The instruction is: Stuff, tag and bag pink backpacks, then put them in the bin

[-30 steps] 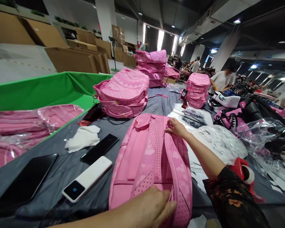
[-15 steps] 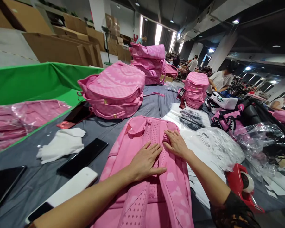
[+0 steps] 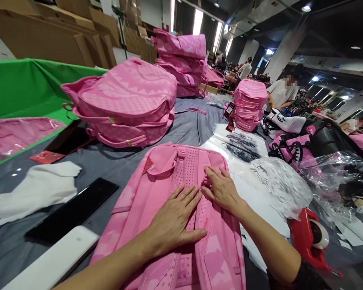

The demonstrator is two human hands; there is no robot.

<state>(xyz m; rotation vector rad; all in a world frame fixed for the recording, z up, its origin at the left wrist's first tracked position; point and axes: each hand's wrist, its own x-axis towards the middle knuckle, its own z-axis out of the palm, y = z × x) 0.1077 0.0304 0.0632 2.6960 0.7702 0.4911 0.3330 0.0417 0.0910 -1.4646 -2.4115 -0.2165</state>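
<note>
A pink backpack (image 3: 157, 193) lies on the grey tabletop (image 3: 187, 125), straps upward, around the middle of the near side, its lower end running out of view. Its top corners are rounded, and paler, cloud-like patches mottle the sides and shoulder straps (image 3: 214, 249). Dotted mesh runs down the centre of the back, the side panels look smooth, and a wide loop (image 3: 163, 169) sits at the top. A small orange-red patch shows near the top left corner.

The left hand (image 3: 178, 219) rests palm down on the back panel, fingers stretched and thumb spread, with nothing in its grasp. The right hand (image 3: 222, 187) bends its fingers over the top of the strap on the right; whether it grips there I cannot tell.

Toward the tabletop's left edge lie a black phone (image 3: 72, 209), a white power bank (image 3: 51, 262) and a crumpled white cloth (image 3: 39, 189). A puffier pink bag (image 3: 127, 104) stands beyond. Near the tabletop's right front is a red tape dispenser (image 3: 305, 235)
</note>
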